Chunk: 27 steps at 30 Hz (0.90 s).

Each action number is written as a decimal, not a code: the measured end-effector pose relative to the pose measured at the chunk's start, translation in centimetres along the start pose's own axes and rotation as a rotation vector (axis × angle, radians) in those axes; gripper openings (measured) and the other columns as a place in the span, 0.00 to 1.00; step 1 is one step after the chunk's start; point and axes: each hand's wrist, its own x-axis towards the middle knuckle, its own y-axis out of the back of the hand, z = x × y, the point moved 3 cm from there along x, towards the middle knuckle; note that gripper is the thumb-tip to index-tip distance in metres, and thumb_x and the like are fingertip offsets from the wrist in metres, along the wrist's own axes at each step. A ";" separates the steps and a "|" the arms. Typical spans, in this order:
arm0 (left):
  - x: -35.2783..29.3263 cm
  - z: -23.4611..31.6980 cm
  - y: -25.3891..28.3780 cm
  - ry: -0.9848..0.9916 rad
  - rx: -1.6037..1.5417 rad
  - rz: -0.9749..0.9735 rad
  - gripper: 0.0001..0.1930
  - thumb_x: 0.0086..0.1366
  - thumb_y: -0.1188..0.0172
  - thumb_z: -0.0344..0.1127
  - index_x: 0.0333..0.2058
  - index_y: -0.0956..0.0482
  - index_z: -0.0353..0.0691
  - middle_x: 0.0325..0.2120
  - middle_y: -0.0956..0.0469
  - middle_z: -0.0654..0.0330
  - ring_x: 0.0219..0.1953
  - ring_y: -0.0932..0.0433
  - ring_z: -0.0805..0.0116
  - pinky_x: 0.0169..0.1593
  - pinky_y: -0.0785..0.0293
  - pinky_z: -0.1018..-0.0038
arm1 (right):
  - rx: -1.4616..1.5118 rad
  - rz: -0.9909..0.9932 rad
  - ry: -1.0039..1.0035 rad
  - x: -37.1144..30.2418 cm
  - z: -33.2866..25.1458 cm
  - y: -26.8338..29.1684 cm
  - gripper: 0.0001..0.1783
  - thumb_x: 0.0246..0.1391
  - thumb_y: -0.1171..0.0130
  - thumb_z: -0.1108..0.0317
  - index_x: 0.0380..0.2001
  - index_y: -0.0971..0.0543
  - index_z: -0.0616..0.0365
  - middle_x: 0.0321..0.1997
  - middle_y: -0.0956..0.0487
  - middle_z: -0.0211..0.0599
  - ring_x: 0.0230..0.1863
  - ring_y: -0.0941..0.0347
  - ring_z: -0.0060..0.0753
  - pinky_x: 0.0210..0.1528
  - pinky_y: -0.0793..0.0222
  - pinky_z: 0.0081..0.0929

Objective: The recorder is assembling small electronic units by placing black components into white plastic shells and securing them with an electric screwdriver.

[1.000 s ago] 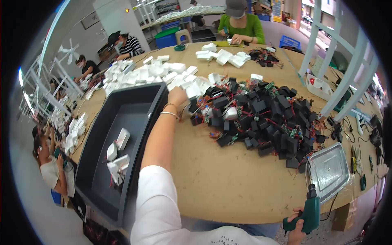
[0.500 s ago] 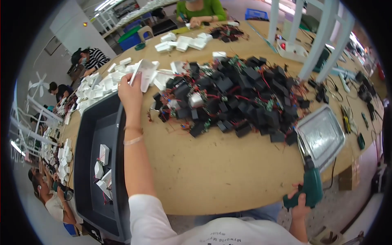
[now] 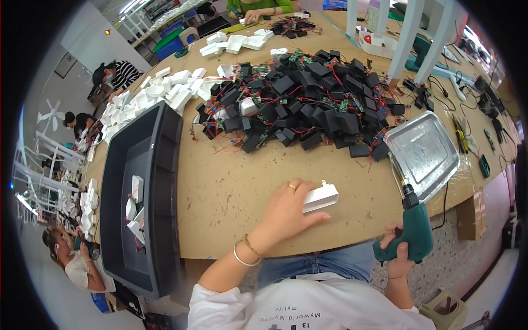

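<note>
A white plastic housing (image 3: 321, 198), long and box-like with a small tab on its far side, lies on the near middle of the table. My left hand (image 3: 289, 209) is around its left end, fingers on the far side and thumb stretched along the near side. At the right edge my right hand (image 3: 397, 250) grips a green pistol-shaped soldering gun (image 3: 418, 234). The gun's narrow metal tip points away from me, over the edge of a shallow metal tray (image 3: 421, 157).
Black boxes with red wires and green circuit boards form a big heap (image 3: 308, 99). More white housings (image 3: 159, 99) lie behind a deep dark bin (image 3: 168, 159), which holds several wired white pieces (image 3: 136, 190). Pliers (image 3: 460, 135) and cables are at right. Co-workers sit across and leftward.
My left hand has come from the white pile at the far left to the near middle, bringing a white housing down to the table. My right hand still holds the soldering gun.
</note>
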 end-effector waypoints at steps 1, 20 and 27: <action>0.6 -0.6 0.7 0.005 0.010 0.008 0.13 0.56 0.41 0.31 0.39 0.29 0.36 0.36 0.28 0.49 0.37 0.27 0.51 0.39 0.30 0.64 | 0.000 0.005 0.015 -0.1 -0.1 0.1 0.30 0.54 0.46 0.49 0.49 0.34 0.65 0.42 0.29 0.44 0.27 0.30 0.24 0.32 0.33 0.22; 17.0 -13.6 10.5 0.290 0.767 -0.155 0.20 0.57 0.44 0.47 0.45 0.25 0.43 0.40 0.24 0.53 0.44 0.26 0.54 0.44 0.29 0.62 | 0.002 0.026 -0.001 -1.2 -0.4 0.0 0.29 0.54 0.46 0.50 0.48 0.34 0.64 0.40 0.28 0.44 0.26 0.30 0.24 0.31 0.32 0.21; 16.5 -15.3 14.3 0.146 0.019 0.335 0.17 0.62 0.47 0.43 0.41 0.25 0.35 0.34 0.22 0.54 0.38 0.22 0.60 0.41 0.25 0.66 | 0.027 0.014 0.006 -1.1 -0.5 -0.1 0.27 0.55 0.47 0.51 0.48 0.34 0.64 0.40 0.28 0.44 0.26 0.30 0.24 0.30 0.32 0.21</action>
